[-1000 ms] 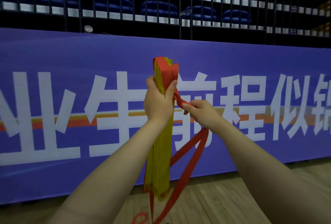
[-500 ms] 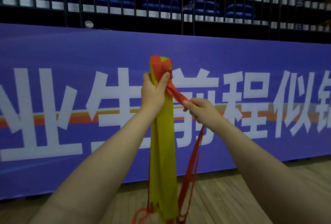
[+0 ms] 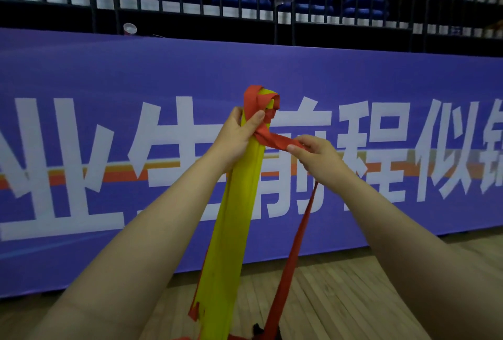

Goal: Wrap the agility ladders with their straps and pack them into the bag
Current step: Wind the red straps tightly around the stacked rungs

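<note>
Left grip (image 3: 239, 135) curls tight round the top of the yellow ladder bundle (image 3: 239, 217), thumb laid across the red strap (image 3: 275, 141); the bundle hangs upright at centre view, its tail dropping toward six o'clock above the wood floor (image 3: 340, 299); right grip (image 3: 315, 154), just at three o'clock of the left, pinches the strap between thumb and fingers; the strap loops over the bundle's top, runs to that pinch, then falls toward six o'clock; purple banner (image 3: 109, 81) behind.
</note>
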A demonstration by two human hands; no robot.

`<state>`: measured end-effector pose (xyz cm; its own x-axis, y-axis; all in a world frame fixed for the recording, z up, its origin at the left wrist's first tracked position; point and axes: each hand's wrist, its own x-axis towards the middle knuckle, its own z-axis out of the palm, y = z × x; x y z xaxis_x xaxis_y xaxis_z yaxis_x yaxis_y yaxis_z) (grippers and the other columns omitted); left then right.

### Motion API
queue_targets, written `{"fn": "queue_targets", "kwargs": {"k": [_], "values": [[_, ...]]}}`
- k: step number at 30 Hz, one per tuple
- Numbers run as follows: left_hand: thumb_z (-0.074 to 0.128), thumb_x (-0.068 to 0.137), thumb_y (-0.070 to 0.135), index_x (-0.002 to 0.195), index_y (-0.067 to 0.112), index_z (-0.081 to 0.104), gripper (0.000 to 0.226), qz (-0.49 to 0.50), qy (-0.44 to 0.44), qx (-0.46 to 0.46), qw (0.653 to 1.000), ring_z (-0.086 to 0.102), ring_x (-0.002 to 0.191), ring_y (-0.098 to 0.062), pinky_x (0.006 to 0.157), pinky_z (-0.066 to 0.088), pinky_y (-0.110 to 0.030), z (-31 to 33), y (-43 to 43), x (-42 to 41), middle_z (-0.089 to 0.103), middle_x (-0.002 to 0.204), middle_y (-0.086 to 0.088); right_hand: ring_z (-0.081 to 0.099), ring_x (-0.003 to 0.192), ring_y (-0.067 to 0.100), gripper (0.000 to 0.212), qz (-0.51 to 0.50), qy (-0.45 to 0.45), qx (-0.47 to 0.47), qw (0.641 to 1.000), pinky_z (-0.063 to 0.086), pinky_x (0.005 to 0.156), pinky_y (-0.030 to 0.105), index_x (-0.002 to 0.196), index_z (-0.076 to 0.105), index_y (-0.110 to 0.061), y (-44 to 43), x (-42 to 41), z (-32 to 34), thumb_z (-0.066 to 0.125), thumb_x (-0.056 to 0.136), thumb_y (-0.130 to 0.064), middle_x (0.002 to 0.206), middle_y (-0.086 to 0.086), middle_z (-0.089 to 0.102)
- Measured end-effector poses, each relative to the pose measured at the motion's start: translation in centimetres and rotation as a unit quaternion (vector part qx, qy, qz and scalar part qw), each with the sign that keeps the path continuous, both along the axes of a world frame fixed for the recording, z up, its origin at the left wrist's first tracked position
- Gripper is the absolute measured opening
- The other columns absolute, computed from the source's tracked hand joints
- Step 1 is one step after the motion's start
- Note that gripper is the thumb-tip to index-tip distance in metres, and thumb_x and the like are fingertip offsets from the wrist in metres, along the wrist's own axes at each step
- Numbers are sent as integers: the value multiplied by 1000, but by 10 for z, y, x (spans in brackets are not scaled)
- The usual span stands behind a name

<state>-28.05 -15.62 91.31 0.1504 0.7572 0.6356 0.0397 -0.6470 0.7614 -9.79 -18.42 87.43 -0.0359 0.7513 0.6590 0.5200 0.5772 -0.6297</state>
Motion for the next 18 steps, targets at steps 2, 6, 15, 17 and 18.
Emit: {"fn": "queue_targets", "kwargs": {"k": [2, 6, 15, 17, 18], "values": [[48, 95, 41, 116, 23, 48, 28, -66, -8, -31, 997, 67, 85, -19, 69, 57, -32, -2, -4, -2, 65, 97, 1, 49, 54, 8, 12, 29, 49, 14, 998, 43, 54, 22, 91, 60, -18, -1, -2, 3, 51, 97, -23, 66, -2, 50], [35, 99, 40, 108, 16, 59, 35, -217, -90, -127, 964, 68, 58, -15, 50, 55, -28, -5, -14, -3, 70, 75, -2, 47, 53, 7, 12, 102, 125, 6, 987, 40, 49, 20, 87, 62, -15, 1, -13, 10, 53, 96, -16, 66, -3, 50], [37, 79, 65, 92, 6, 64, 66, -479, -57, -215, 849, 51, 37, -20, 43, 42, -20, -9, -25, 4, 55, 60, -12, 50, 52, 5, 28, 295, 112, -29, 949, 38, 49, 18, 105, 65, -32, -9, -22, 35, 61, 83, -17, 78, 0, 55], [43, 78, 65, 96, 8, 65, 64, -524, -32, -226, 821, 53, 40, -20, 45, 43, -22, -9, -27, 3, 58, 68, -12, 59, 53, 5, 24, 299, 82, -42, 950, 47, 56, 19, 103, 64, -27, -19, -19, 41, 62, 85, -11, 77, -10, 66], [42, 79, 65, 98, 8, 66, 64, -542, -18, -229, 808, 56, 43, -20, 47, 45, -23, -8, -27, 1, 59, 72, -12, 61, 53, 5, 24, 306, 76, -47, 948, 51, 58, 18, 105, 61, -24, -24, -20, 44, 60, 86, -8, 78, -12, 69]]}}
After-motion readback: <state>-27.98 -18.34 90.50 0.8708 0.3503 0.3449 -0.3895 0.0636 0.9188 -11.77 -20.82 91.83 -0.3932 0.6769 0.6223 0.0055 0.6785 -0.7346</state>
